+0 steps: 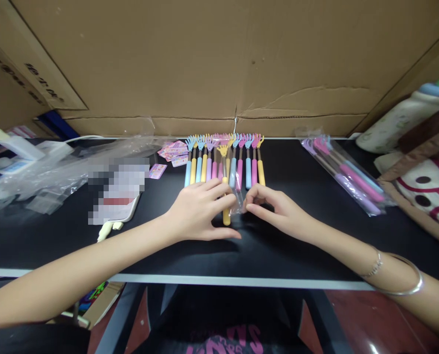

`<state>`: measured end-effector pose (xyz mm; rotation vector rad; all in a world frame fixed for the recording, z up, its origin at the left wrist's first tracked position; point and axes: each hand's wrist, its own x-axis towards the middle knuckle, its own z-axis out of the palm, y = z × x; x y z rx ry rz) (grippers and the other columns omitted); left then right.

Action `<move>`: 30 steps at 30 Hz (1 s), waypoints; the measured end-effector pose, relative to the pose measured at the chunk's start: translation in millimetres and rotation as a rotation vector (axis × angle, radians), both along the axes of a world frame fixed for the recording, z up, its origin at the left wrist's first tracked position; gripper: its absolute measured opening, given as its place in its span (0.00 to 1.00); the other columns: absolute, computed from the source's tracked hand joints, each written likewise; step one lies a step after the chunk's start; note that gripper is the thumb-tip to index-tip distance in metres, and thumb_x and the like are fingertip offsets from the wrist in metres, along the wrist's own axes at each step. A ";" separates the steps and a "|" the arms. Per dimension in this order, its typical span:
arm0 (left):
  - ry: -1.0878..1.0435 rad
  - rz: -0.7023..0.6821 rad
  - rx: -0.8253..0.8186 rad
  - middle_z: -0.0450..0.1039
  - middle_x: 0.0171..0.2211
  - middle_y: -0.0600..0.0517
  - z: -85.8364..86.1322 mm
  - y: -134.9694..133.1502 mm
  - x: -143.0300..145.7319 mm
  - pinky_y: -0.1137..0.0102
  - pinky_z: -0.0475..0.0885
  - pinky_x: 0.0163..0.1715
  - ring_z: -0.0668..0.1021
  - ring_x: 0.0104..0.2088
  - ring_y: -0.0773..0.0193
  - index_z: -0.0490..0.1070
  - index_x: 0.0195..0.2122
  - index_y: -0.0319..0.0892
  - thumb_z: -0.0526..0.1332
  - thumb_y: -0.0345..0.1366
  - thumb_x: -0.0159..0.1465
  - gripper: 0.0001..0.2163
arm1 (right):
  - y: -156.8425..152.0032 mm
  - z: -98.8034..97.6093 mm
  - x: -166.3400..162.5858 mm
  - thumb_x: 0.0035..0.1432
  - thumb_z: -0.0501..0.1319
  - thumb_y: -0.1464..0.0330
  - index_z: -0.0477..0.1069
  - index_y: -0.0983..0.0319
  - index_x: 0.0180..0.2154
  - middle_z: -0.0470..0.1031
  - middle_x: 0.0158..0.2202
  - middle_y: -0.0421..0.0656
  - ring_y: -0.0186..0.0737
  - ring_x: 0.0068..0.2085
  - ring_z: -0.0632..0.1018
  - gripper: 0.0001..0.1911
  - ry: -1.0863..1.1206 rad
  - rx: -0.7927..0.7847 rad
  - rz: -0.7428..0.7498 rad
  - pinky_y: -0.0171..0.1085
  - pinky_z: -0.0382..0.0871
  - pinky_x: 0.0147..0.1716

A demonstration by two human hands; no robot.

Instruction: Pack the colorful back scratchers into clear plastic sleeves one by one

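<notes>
A row of back scratchers (pixel 248 169) with small hand-shaped heads and blue, yellow, pink and purple handles lies on the black table. In front of the row, a yellow back scratcher (pixel 226 216) lies lengthwise by a clear plastic bag (pixel 237 204). My left hand (pixel 204 209) reaches over this yellow one, fingers slightly bent and thumb stretched apart; its fingers partly hide the handle. With curled fingers, my right hand (pixel 269 206) pinches the bag's right edge. Whether the yellow scratcher is inside the bag I cannot tell.
Small printed cards (pixel 173 151) lie left of the row, beside a phone (pixel 119 196) with a cable. Clear plastic bags (pixel 64 162) spread over the left side. Bagged back scratchers (pixel 347 174) and a patterned bag (pixel 426 184) are at right. A cardboard wall (pixel 204 64) stands behind.
</notes>
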<state>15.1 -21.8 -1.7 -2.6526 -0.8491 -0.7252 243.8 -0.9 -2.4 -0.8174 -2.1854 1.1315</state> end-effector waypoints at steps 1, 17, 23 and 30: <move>-0.012 0.007 -0.062 0.73 0.34 0.50 -0.1 -0.9 0.5 0.70 0.63 0.31 0.73 0.36 0.61 0.69 0.34 0.42 0.57 0.56 0.64 0.20 | 0.5 -1.1 -0.2 0.64 0.57 0.61 0.65 0.60 0.34 0.72 0.32 0.40 0.36 0.34 0.76 0.09 0.000 -0.015 -0.003 0.35 0.69 0.35; -0.181 0.162 -0.616 0.71 0.30 0.56 -1.5 1.8 1.9 0.73 0.60 0.31 0.72 0.35 0.65 0.65 0.32 0.42 0.57 0.41 0.68 0.09 | 2.7 -0.3 -4.8 0.61 0.60 0.63 0.67 0.60 0.32 0.75 0.28 0.40 0.38 0.31 0.76 0.08 0.003 -0.039 -0.119 0.38 0.69 0.35; -0.185 0.274 -0.731 0.74 0.26 0.59 2.8 0.8 2.8 0.75 0.57 0.25 0.75 0.25 0.68 0.66 0.36 0.45 0.55 0.46 0.68 0.11 | 5.7 -1.9 -5.5 0.58 0.62 0.60 0.67 0.60 0.32 0.78 0.27 0.40 0.39 0.32 0.80 0.10 0.019 -0.174 -0.177 0.39 0.72 0.37; -0.397 0.136 -1.012 0.75 0.28 0.58 -0.4 2.9 2.4 0.77 0.67 0.26 0.76 0.19 0.73 0.62 0.36 0.43 0.55 0.42 0.69 0.09 | 7.4 -0.2 -5.9 0.51 0.68 0.57 0.64 0.59 0.31 0.79 0.25 0.40 0.40 0.31 0.82 0.16 0.105 -0.332 -0.273 0.40 0.74 0.39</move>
